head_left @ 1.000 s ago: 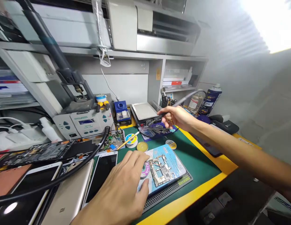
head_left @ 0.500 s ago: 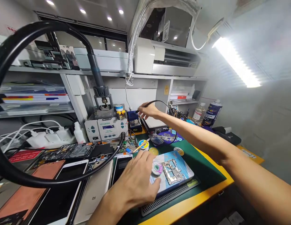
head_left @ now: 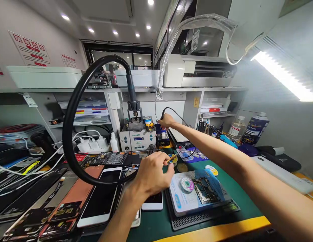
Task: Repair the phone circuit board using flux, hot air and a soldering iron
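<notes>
The right hand [head_left: 167, 121] reaches far to the back, with its fingers closed around the dark handle [head_left: 160, 121] of a corded tool, just at the blue holder [head_left: 158, 129]. I judge that the step in hand is the handling of this tool at its holder; the move from here calls for a straight alignment and a loose cable [head_left: 167, 108]. The left hand [head_left: 153, 171] is in front, its fingers curled and the thumb apart. A thin yellow stick [head_left: 174, 156] shows by the fingertips, but I cannot tell if they grasp it or only pass before it.

The circuit board [head_left: 205, 190] lies on the blue-and-white box [head_left: 180, 205], beside the purple-labelled spool [head_left: 187, 184]; neither hand touches it.

The tool's tip is hidden by the right hand and the holder. The stick's near end is covered too, and the board's small parts are blurred.
</notes>
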`<move>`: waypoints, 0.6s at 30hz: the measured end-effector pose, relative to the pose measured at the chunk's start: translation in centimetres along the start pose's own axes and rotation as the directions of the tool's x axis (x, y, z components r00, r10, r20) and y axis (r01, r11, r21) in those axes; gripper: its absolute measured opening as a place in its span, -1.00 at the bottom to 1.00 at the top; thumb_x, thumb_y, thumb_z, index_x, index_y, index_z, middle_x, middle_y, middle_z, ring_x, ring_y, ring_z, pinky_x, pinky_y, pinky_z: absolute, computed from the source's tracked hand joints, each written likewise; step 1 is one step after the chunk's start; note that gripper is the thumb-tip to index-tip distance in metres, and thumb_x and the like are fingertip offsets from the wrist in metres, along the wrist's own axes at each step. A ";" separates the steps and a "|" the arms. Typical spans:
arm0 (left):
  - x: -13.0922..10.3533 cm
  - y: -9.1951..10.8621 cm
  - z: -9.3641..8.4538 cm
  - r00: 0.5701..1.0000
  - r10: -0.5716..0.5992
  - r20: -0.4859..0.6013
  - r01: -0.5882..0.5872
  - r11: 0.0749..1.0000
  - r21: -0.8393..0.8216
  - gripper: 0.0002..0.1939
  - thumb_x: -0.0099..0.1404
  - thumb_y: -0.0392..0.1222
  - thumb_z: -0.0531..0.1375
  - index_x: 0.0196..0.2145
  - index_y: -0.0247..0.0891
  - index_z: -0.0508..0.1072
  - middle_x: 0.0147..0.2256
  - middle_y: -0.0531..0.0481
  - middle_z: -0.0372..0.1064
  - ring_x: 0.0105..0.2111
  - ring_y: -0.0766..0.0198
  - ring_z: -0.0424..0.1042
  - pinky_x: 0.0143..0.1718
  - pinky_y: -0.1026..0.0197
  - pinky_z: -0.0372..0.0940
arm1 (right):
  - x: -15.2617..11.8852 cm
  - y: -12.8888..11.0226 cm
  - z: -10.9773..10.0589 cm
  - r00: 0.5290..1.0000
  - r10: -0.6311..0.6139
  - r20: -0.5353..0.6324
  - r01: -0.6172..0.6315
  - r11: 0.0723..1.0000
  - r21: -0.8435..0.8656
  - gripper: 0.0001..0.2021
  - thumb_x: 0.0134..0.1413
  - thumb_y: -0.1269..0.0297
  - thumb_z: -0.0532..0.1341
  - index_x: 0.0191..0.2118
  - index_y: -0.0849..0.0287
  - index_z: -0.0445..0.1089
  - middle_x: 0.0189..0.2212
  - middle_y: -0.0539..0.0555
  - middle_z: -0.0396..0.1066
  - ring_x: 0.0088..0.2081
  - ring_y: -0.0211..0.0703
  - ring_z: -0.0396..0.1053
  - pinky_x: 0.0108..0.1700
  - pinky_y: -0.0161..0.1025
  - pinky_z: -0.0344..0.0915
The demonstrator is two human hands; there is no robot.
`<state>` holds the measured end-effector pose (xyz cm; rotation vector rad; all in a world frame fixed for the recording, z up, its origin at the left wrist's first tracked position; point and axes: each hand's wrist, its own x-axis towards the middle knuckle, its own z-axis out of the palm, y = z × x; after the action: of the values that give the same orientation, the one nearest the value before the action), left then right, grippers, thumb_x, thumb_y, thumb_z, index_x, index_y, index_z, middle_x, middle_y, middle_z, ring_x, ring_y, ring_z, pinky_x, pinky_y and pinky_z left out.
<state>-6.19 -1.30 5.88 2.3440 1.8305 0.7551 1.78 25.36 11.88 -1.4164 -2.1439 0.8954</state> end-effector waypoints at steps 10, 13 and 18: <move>2.4 -12.7 -6.8 0.856 -0.466 -0.223 0.516 0.789 0.334 -0.58 0.43 0.00 0.25 0.16 -0.22 0.41 0.13 -0.16 0.41 0.04 0.08 0.49 0.04 -0.09 0.47 | -0.4 0.8 0.6 1.000 -0.019 0.017 0.020 0.993 -0.114 -0.63 0.37 0.17 0.29 0.18 0.19 0.41 0.13 0.20 0.45 0.03 0.03 0.50 0.03 0.06 0.51; 3.9 -13.5 -6.6 0.863 -0.455 -0.218 0.503 0.748 0.432 -0.56 0.43 0.00 0.25 0.17 -0.24 0.40 0.13 -0.17 0.40 0.04 0.07 0.48 0.04 -0.11 0.47 | -0.5 0.8 0.6 0.999 -0.021 0.030 0.025 0.992 -0.126 -0.63 0.37 0.17 0.29 0.19 0.19 0.41 0.13 0.20 0.45 0.02 0.03 0.50 0.02 0.07 0.51; 5.3 -14.6 -7.1 0.888 -0.428 -0.168 0.446 0.713 0.540 -0.57 0.43 0.00 0.25 0.16 -0.23 0.41 0.13 -0.16 0.41 0.04 0.07 0.49 0.04 -0.10 0.47 | -0.7 1.7 0.6 0.999 -0.021 0.031 0.025 0.990 -0.142 -0.63 0.37 0.16 0.29 0.18 0.18 0.41 0.13 0.19 0.45 0.03 0.04 0.50 0.02 0.07 0.51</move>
<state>-21.27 6.16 8.74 1.9845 2.7895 0.1875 2.74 25.03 10.24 -1.4503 -2.2809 0.7728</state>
